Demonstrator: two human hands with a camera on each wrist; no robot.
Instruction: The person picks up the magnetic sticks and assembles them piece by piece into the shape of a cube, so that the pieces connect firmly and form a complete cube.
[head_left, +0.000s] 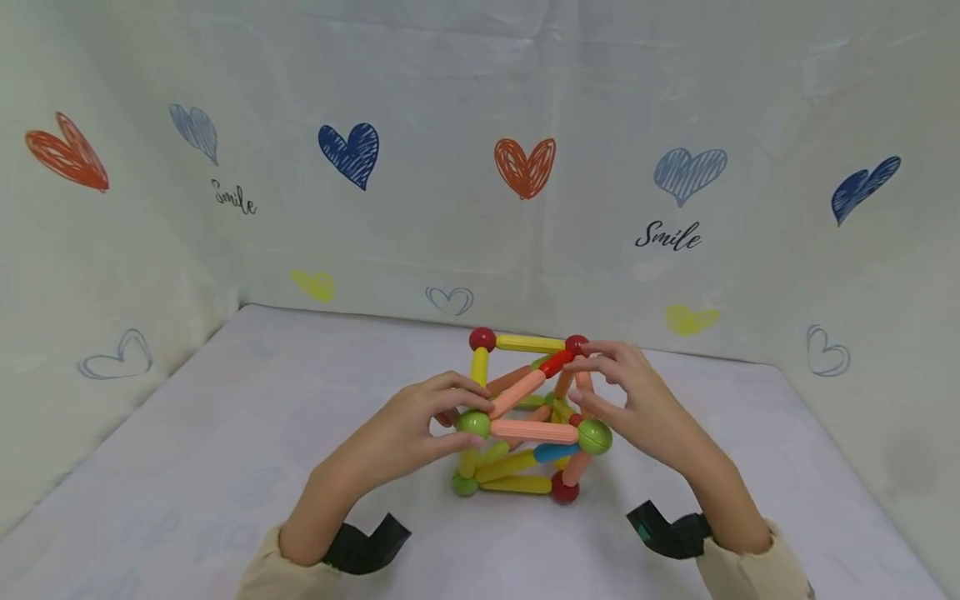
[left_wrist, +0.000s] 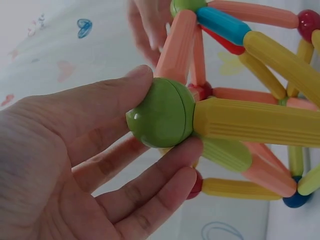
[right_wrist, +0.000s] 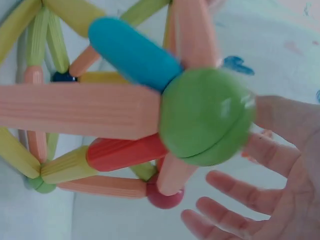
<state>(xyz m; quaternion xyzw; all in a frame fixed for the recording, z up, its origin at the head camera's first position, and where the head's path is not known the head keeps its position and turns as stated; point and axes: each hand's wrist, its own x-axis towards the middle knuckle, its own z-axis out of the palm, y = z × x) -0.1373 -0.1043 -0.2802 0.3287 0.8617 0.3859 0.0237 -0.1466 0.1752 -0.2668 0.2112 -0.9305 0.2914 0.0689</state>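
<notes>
A frame built of magnetic sticks and balls stands on the table, with salmon, yellow, red and blue sticks (head_left: 534, 431). My left hand (head_left: 408, 425) holds the green ball (left_wrist: 162, 112) at its near upper left corner, thumb on one side and fingers on the other. My right hand (head_left: 637, 400) is at the right side, fingertips by the red ball (head_left: 576, 345) at the far upper corner. In the right wrist view its fingers (right_wrist: 240, 192) are loosely spread behind the near right green ball (right_wrist: 207, 117); contact there is partly hidden.
The pale table (head_left: 300, 375) carries the frame near its middle. Behind it hangs a white backdrop (head_left: 450, 83) printed with hearts and the word Smile. Black bands (head_left: 367, 546) are worn at both wrists. Lower balls, green (head_left: 464, 484) and dark red (head_left: 565, 488), form the frame's near base.
</notes>
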